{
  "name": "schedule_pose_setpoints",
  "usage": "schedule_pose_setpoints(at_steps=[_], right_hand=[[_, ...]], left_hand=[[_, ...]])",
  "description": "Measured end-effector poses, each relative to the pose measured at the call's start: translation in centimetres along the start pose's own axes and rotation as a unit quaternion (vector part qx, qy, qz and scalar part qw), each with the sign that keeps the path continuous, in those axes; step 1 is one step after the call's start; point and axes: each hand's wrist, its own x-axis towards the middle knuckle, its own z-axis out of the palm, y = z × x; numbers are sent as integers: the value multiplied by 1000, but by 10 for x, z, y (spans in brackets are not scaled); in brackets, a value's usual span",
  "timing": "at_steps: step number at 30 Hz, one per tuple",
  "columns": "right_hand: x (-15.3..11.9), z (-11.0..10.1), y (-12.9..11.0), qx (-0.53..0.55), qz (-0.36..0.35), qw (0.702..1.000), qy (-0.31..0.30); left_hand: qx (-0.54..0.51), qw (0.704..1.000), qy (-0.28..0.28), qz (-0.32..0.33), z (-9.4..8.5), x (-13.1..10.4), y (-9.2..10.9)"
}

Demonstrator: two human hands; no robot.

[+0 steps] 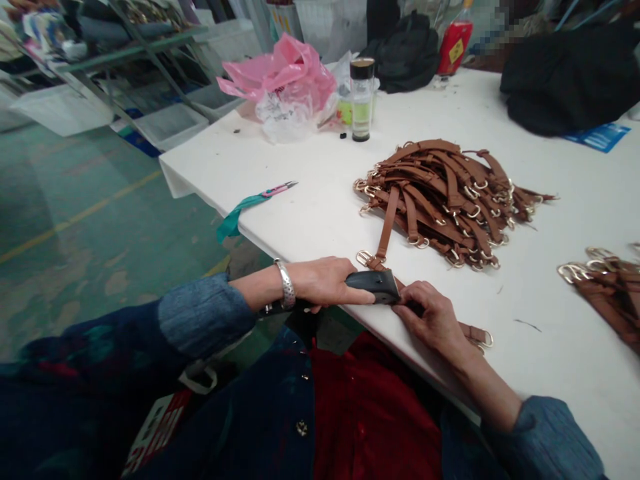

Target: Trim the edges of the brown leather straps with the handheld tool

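Observation:
My left hand (325,280) is closed around a black, curved, leather-like piece (373,287), its index finger stretched along it. Dark material also shows under the left wrist, but I cannot tell whether it belongs to the same piece. At the black piece's right end, the fingers of my right hand (433,317) are pinched together; what lies between them is hidden. A brown buckled strap (383,261) lies on the table just beyond my hands and passes behind them. Past my right hand, a brown strap end (475,333) with metal rings shows.
A heap of brown buckled straps (440,193) lies beyond my hands on the white table (310,220), with more straps (610,287) at right. Pink-handled snips (280,189) with teal cloth lie left. Farther back are a glass bottle (362,100), plastic bags (290,80) and black bags (570,80).

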Motion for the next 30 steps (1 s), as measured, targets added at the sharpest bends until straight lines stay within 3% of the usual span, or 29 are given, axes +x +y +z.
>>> schedule_pose_setpoints(at_steps=[3,8,11,15,21,30], right_hand=[[-3,-2,-6,-17,20,1000,-9],[-9,-6,-18,-42,61,996,-44],[0,-5,-19,-23,79,997,2],[21,6,-12,-107,74,991,41],[26,15,-5,-164,85,982,34],[24,10,-2,-110,84,990,5]], left_hand=[[-44,999,11,8,-1,4,-10],[-28,997,73,-13,-23,-12,-40],[-10,997,72,-21,-34,-18,-48],[46,996,62,-37,-37,-10,-35],[135,987,86,32,-28,4,-9],[177,981,83,-4,-16,-15,-14]])
